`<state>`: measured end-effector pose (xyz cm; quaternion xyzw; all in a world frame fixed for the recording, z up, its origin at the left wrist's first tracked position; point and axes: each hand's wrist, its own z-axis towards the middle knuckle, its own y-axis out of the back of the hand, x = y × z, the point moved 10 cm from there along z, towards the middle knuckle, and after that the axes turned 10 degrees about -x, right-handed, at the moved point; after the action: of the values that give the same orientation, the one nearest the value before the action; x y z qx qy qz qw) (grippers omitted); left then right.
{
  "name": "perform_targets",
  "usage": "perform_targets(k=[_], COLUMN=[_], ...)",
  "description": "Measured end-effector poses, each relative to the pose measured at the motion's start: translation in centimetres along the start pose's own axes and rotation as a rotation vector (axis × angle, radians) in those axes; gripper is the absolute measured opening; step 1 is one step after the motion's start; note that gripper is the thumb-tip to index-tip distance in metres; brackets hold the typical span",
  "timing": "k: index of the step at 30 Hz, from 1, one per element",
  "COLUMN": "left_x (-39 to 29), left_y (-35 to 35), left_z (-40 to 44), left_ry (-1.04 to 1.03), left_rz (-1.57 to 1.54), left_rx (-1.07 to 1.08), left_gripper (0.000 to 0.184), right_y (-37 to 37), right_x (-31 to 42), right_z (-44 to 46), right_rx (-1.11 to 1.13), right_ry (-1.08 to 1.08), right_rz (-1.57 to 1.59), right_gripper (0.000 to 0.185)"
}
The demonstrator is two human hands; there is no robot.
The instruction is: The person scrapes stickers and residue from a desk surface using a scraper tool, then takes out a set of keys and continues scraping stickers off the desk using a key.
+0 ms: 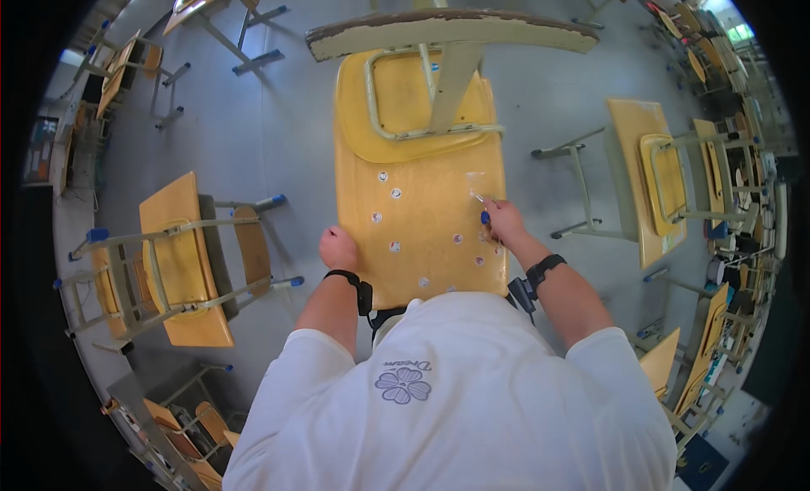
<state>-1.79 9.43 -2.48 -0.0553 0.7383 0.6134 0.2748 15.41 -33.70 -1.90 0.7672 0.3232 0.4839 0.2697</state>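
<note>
In front of me is a yellow wooden desk [439,276], its top dotted with several small round stickers [376,217]. My right hand [504,223] is closed on a small blue-handled scraper [485,217] near the desk's right side. The tool's pale tip points away from me, beside a whitish scuffed patch [475,184] on the wood. At the left edge of the desk, my left hand [339,249] is closed with the fingers curled, and it appears to grip that edge. Its fingertips are hidden.
An upturned chair [422,149] rests with its yellow seat on the far part of the desk. A worn bar [456,29] crosses beyond it. Desks with upturned chairs stand to the left [181,305] and right [637,153] on the grey floor [291,137].
</note>
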Motion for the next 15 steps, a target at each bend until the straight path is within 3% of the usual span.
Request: perform_targets(k=[2, 9, 12, 14, 15], left_x=[0.1, 0.0, 0.0, 0.1, 0.1], left_y=[0.0, 0.1, 0.1, 0.1, 0.2], left_z=[0.1, 0.3, 0.2, 0.2, 0.2], left_ry=[0.008, 0.018, 0.02, 0.028, 0.027], left_rz=[0.039, 0.087, 0.097, 0.097, 0.094], left_rx=[-0.017, -0.027, -0.034, -0.032, -0.032], left_gripper=[0.041, 0.039, 0.038, 0.038, 0.038], right_y=[-1.0, -1.4, -0.4, 0.9, 0.4], right_x=[-0.1, 0.4, 1.5, 3.8, 3.5], right_z=[-0.6, 0.6, 1.1, 2.0, 2.2], right_rx=[0.092, 0.111, 0.034, -0.092, -0.09], right_ry=[-0.205, -0.245, -0.18, 0.145, 0.145], right_rz=[0.306, 0.363, 0.281, -0.039, -0.042], right_gripper=[0.042, 0.039, 0.041, 0.046, 0.046])
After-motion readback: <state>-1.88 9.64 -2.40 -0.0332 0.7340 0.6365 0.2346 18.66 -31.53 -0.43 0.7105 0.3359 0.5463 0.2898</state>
